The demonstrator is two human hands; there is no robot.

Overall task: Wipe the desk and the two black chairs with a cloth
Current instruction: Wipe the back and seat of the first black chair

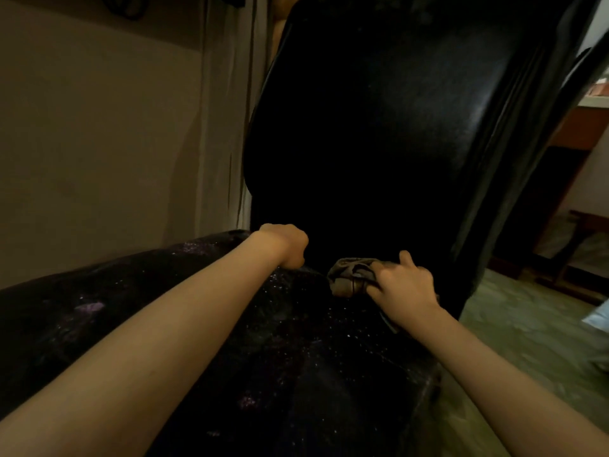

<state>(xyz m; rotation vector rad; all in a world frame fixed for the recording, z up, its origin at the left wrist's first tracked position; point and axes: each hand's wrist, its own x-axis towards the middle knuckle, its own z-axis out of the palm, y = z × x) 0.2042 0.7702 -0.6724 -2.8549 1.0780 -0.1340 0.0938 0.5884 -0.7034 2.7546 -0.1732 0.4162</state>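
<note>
While the speckled seat of the black chair is being wiped, a bunched grey-brown cloth is gripped by the closed right hand at the backrest crease. The left hand, fisted and seemingly empty, is pressed alongside, probably for bracing.

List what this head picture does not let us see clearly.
- Second black chair and desk: not identifiable in the head view.
- Left hand: fingers curled away, contents hidden.
- Glossy black padded chair: lower backrest lost in shadow.
- Crumpled grey-brown cloth: partly covered by right hand.
</note>
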